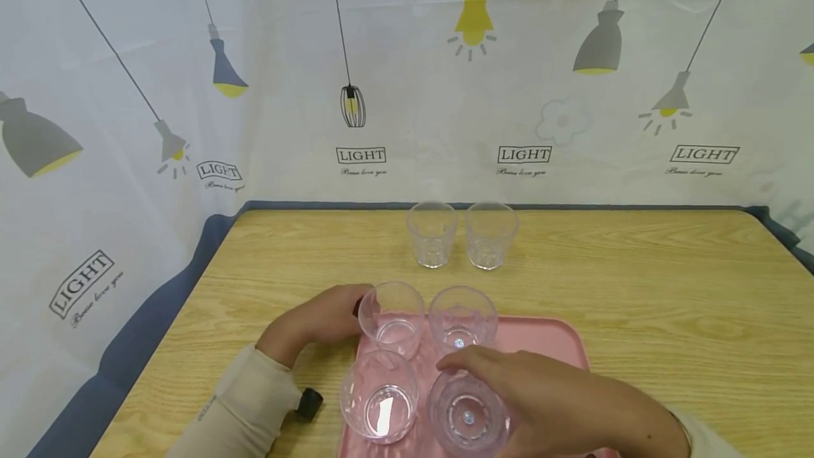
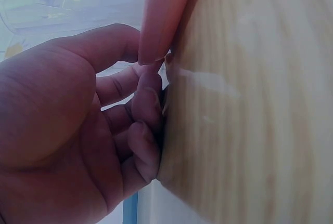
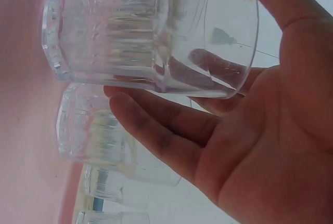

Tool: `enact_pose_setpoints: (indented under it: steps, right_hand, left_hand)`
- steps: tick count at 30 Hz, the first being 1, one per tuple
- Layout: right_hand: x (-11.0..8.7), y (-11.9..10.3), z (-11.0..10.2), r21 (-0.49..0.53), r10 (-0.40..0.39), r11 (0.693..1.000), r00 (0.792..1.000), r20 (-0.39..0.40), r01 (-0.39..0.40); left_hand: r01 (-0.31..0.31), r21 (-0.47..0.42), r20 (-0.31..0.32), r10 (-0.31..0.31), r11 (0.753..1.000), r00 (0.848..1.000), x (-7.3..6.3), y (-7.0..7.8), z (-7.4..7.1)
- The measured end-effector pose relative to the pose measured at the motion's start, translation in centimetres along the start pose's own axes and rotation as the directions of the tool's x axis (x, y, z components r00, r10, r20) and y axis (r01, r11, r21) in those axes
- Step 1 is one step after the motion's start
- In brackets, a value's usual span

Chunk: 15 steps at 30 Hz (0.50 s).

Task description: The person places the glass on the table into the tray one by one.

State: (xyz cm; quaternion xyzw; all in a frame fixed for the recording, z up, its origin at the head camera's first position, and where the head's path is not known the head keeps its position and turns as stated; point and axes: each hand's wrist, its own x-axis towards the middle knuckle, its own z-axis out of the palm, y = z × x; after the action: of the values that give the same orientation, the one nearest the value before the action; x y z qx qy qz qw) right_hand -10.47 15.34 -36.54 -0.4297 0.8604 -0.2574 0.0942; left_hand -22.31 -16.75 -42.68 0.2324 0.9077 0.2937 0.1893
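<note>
In the head view, two clear cups, one nearer left (image 1: 380, 401) and one farther left (image 1: 393, 331), stand on a pink tray (image 1: 540, 338). A farther-right clear cup (image 1: 463, 313) stands beside them. My right hand (image 1: 547, 394) reaches round the near-right clear cup (image 1: 467, 419); in the right wrist view its fingers (image 3: 166, 125) lie along that cup's side, with the palm off the rim. My left hand (image 1: 331, 316) is at the tray's left edge. In the left wrist view its thumb touches the tray rim (image 2: 161, 21) and its curled fingers lie beneath, against the table.
Two more clear cups, left (image 1: 432, 235) and right (image 1: 492, 235), stand side by side at the back of the wooden table (image 1: 668, 281). A curtain (image 1: 420, 90) printed with lamps hangs behind and at the left. A small black knob (image 1: 309, 403) shows by the left sleeve.
</note>
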Motion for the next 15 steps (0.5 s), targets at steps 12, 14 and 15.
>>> enact_pose_setpoints:
  steps: [12,14,15]
  right_hand:
    - [-0.01,0.26,0.33,-0.021,-0.028,0.999,1.000,0.006,0.028]
    - [0.03,0.33,0.34,-0.025,-0.034,0.999,0.999,0.009,0.035]
    - [0.08,0.37,0.36,-0.031,-0.037,0.999,0.999,0.010,0.038]
  left_hand:
    - [-0.006,0.011,-0.008,0.006,1.000,1.000,0.16,-0.35,0.12]
    - [-0.007,0.011,-0.008,0.007,1.000,1.000,0.18,-0.36,0.14]
    - [-0.008,0.009,-0.008,0.008,1.000,1.000,0.19,-0.37,0.15]
